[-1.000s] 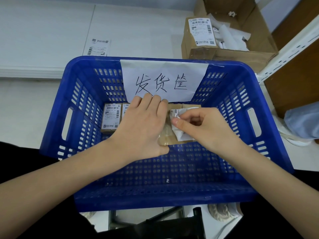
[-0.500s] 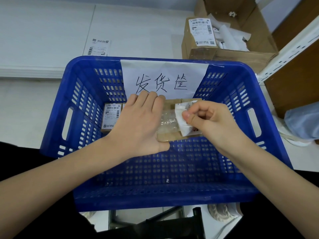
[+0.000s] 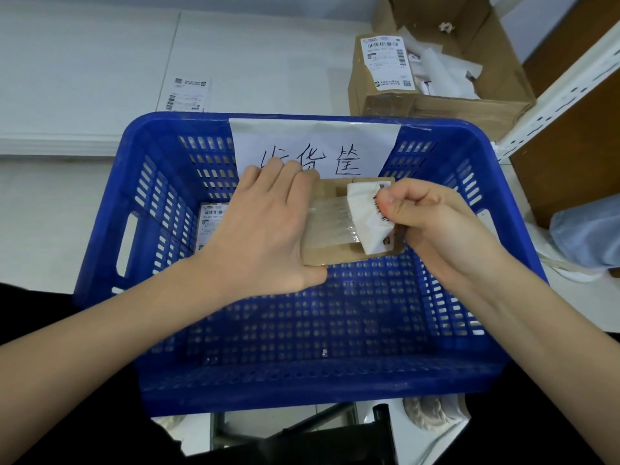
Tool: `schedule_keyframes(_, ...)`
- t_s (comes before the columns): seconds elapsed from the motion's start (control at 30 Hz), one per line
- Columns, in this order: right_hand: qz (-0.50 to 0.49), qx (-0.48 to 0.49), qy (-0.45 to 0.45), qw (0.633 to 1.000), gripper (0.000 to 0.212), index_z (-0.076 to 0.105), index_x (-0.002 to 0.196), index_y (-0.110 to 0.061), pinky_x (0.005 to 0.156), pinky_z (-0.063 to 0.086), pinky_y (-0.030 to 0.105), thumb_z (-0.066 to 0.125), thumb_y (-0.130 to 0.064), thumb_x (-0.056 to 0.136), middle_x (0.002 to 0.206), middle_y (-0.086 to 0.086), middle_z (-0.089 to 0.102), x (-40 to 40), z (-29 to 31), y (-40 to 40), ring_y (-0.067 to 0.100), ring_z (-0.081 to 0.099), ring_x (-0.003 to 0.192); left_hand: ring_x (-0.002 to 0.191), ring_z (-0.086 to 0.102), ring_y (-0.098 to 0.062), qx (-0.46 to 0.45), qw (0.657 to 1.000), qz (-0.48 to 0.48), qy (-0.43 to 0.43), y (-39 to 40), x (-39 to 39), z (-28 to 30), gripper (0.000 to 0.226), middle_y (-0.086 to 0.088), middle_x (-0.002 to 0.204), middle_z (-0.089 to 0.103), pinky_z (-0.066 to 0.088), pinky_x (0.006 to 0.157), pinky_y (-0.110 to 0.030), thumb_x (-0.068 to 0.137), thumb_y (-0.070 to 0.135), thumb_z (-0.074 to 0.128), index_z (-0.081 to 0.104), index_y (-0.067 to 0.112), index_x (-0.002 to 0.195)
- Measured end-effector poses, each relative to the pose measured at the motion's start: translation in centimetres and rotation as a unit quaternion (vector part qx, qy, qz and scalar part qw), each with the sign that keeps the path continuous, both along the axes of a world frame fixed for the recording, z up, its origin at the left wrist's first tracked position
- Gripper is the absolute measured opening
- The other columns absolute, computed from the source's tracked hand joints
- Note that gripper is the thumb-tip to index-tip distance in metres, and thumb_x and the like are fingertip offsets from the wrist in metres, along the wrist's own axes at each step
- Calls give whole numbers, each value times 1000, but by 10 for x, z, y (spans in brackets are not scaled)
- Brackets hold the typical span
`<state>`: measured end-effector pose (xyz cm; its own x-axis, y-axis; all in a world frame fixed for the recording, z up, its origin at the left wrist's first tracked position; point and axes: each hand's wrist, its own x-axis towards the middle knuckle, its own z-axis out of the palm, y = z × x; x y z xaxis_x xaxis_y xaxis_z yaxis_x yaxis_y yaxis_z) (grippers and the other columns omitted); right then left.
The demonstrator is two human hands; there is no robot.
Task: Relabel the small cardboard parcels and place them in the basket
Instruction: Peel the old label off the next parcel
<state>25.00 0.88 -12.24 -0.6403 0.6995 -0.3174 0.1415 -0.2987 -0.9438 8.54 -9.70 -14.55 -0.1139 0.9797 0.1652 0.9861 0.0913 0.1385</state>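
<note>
White flooring is showing behind the blue basket (image 3: pixel 100 229); left hand (image 3: pixel 265 226) is gripping the parcel (image 3: pixel 330 243), right hand (image 3: pixel 426 223) pinching its label (image 3: pixel 365 213) (another parcel (image 3: pixel 211 218) half-hidden at center-left).

We see a large open brown cardboard box (image 3: pixel 496 78) holding crumpled white paper (image 3: pixel 443 70) at upper right, beside a white slotted metal shelf post (image 3: pixel 557 92). A pale blue cloth bundle (image 3: pixel 587 239) lies at far right.
</note>
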Motion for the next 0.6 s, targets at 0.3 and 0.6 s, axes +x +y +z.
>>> schedule_keyframes(0.3,12,-2,34,999,13,66,61,-11,55,45,15,67,-16,73,62,0,62,4,11,8,7,53,56,88,45,-27,11,1000,1,-6,0,-1,3,87,-13,100,56,31,77,-35,50,56,55,53,-3,114)
schedule_keyframes(0.6,109,194,-168,960,13,70,78,-8,62,53,20,62,-6,88,76,9,70,8,15,24,14,64,65,84,50,-30,4,1000,6,30,-6,3,5,83,-14,97,56,33,75,-38,54,55,53,55,-5,112)
